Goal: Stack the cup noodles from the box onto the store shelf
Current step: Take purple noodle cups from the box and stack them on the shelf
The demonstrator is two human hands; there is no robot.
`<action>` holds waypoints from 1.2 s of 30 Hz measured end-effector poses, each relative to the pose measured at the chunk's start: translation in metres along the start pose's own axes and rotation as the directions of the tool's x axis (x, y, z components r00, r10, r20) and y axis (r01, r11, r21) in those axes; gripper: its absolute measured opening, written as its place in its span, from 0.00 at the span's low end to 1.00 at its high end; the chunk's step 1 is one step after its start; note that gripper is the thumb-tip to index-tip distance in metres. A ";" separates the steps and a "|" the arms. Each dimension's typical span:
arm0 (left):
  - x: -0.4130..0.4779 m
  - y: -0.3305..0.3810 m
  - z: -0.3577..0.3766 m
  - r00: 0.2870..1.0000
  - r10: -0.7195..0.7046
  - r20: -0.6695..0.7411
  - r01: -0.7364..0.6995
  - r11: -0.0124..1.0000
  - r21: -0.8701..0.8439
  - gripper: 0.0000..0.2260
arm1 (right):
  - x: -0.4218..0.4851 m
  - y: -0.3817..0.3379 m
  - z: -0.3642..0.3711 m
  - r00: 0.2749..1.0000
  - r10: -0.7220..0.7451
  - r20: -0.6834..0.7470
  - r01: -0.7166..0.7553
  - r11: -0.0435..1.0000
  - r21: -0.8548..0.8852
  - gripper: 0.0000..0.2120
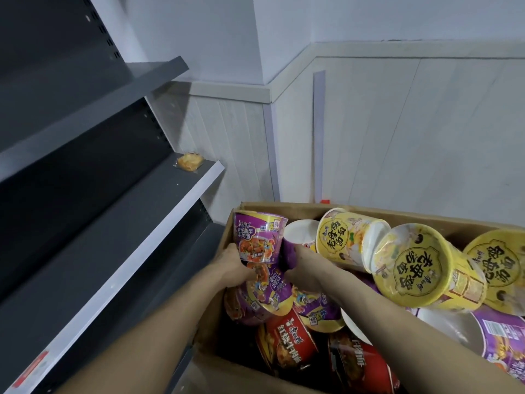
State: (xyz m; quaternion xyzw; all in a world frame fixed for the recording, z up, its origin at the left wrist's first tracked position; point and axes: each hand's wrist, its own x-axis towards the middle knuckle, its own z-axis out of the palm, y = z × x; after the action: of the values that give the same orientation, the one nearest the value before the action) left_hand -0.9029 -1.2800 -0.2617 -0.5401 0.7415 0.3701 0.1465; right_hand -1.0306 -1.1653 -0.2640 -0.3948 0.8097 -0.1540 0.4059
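Two purple cup noodles are being gripped inside the cardboard box (224,251): an upright purple cup (257,240) is being clasped by the left hand (234,265), fingers curled round its base, while a tipped purple cup (289,253) is being clutched by the right hand (305,268). Yellow cups (349,240) and red cups (287,345) are being left heaped alongside. Beside the box, a wrapped pastry (189,162) is being carried by the grey shelf (159,211).

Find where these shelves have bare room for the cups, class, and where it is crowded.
Bare: the middle shelf from its pale front edge back, left of the small wrapped snack; also the upper shelf. Crowded: the cardboard box, packed with noodle cups around both hands.
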 end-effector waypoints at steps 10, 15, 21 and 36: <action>0.057 0.010 -0.024 0.986 0.011 0.166 -0.012 1.000 0.004 0.30 | 0.044 -0.031 0.000 0.999 -0.012 0.049 0.005 0.990 0.143 0.13; 0.074 0.003 -0.026 0.982 -0.011 0.191 0.038 0.989 -0.140 0.35 | 0.071 -0.033 0.013 0.982 0.162 0.095 -0.185 0.925 0.331 0.03; 0.082 -0.004 -0.022 0.984 0.004 0.175 0.040 0.968 -0.247 0.36 | 0.075 -0.035 0.017 0.968 0.235 0.087 -0.250 0.878 0.407 0.07; 0.032 -0.002 -0.022 0.966 0.177 0.191 -0.125 0.959 -0.254 0.54 | 0.031 -0.024 -0.006 0.976 0.194 0.096 -0.217 0.893 0.394 0.22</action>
State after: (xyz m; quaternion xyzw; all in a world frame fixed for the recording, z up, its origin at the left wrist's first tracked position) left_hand -0.9091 -1.3180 -0.2679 -0.4529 0.7108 0.5223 0.1295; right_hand -1.0341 -1.2049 -0.2636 -0.2192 0.7866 -0.2625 0.5141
